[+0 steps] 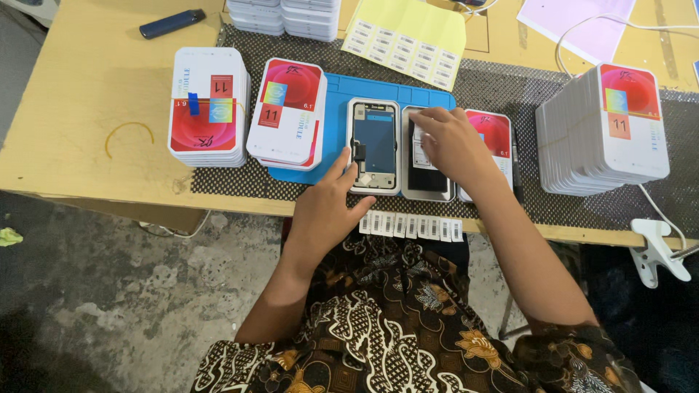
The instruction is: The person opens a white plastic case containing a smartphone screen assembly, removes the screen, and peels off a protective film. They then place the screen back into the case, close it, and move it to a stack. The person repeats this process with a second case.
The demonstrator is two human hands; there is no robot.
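A phone screen panel lies back-up in a white tray on the blue mat. My left hand rests at the tray's near left corner, thumb and forefinger touching its edge. Beside it on the right lies a second open tray with a dark panel. My right hand presses its fingertips on a small white label on that panel. A red and white box lid lies just right of that hand. A strip of small white barcode labels hangs along the table's near edge.
Two stacks of red and white boxes stand on the left. A tall leaning stack stands at the right. A yellow label sheet, a dark blue marker, white cables and a white clamp are around.
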